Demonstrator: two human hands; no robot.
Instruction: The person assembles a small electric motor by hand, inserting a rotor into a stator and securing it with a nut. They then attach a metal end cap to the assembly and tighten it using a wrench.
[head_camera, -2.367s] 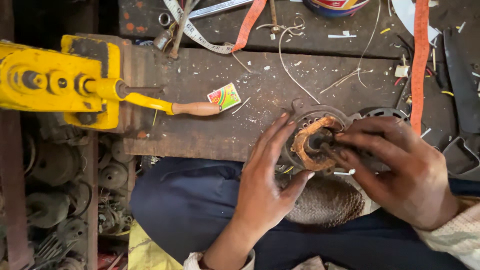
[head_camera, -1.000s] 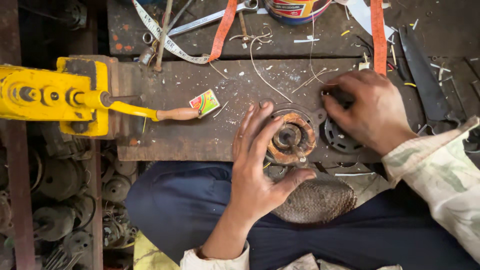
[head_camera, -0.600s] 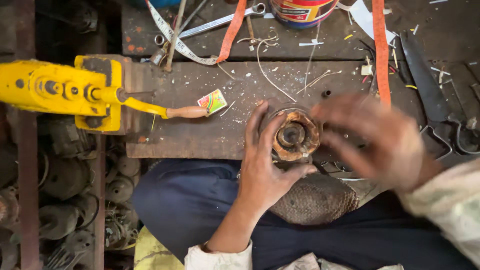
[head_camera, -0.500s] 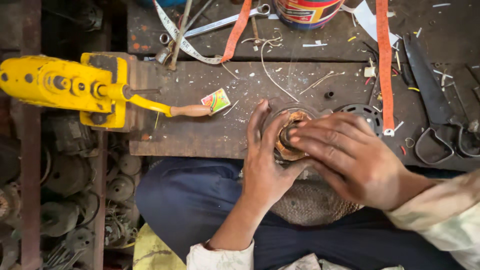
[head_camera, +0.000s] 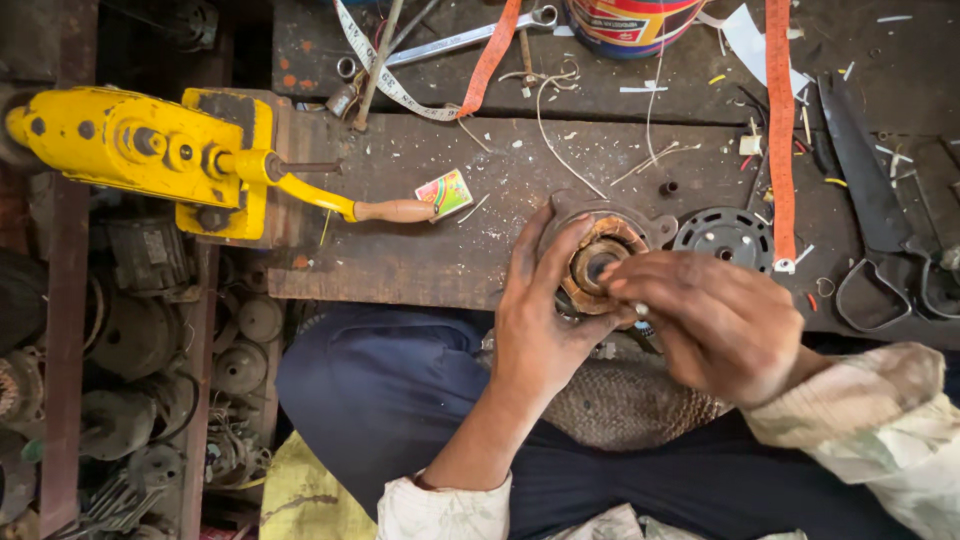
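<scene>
Since half a second ago we see the right hand (head_camera: 725, 325) slide off the top of the rusty motor part (head_camera: 598, 262) and draw back toward the body, so the round copper-brown face with its dark centre hole shows again. The left hand (head_camera: 540, 320) has stayed put: fingers curled around the part's left rim, thumb hooked beneath, a firm partial wrap pinning it at the near edge of the worktop (head_camera: 420, 270). The right hand is loosely curled, fingertips pinched together just at the part's right edge; something small and pale seems to sit between them, though we cannot tell what it is. So the part lies straight ahead of the body, between both hands, its bore pointing up toward us, the left hand on it and the right touching only its near-right side. Just to the right, apart from the hands, lies a dark round end cover (head_camera: 723, 236). Off to the left sits the yellow hand winder (head_camera: 150, 155) with its wooden-tipped crank, and a small colourful box (head_camera: 444, 193) beside the crank's tip. An orange strap (head_camera: 779, 120) runs down the worktop.
</scene>
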